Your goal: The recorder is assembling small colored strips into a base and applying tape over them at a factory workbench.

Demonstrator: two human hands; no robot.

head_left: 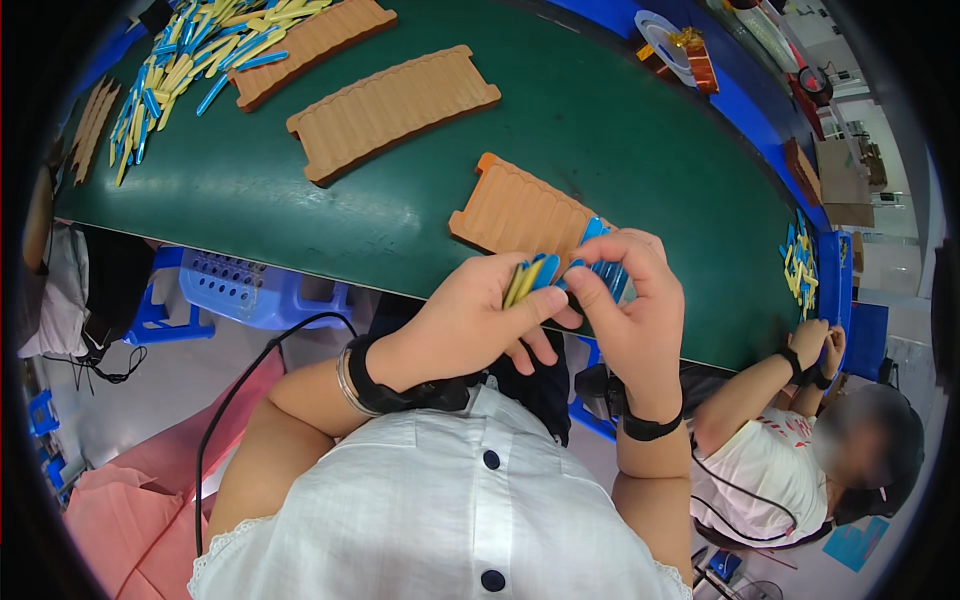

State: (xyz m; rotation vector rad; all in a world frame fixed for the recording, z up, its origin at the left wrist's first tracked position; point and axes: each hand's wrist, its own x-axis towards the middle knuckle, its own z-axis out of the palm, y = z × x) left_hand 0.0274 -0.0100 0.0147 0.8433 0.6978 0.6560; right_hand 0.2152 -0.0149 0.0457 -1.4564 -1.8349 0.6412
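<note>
My left hand (470,315) is closed around a small bunch of slim, round-ended blue and yellow strips (530,280), their ends sticking out past the thumb. My right hand (640,305) pinches the end of a blue strip between thumb and forefinger, right beside that bunch. Just beyond both hands lies a brown grooved tray (520,210) at the table's near edge. Blue strips (597,230) lie at the tray's right end, partly hidden by my right hand; the tray's left grooves are bare.
On the green table (620,140), another grooved tray (395,110) lies farther off. A heap of blue and yellow strips (185,60) partly covers a third tray (315,50). Tape rolls (668,45) sit at the far edge. A co-worker (770,450) handles similar strips at right.
</note>
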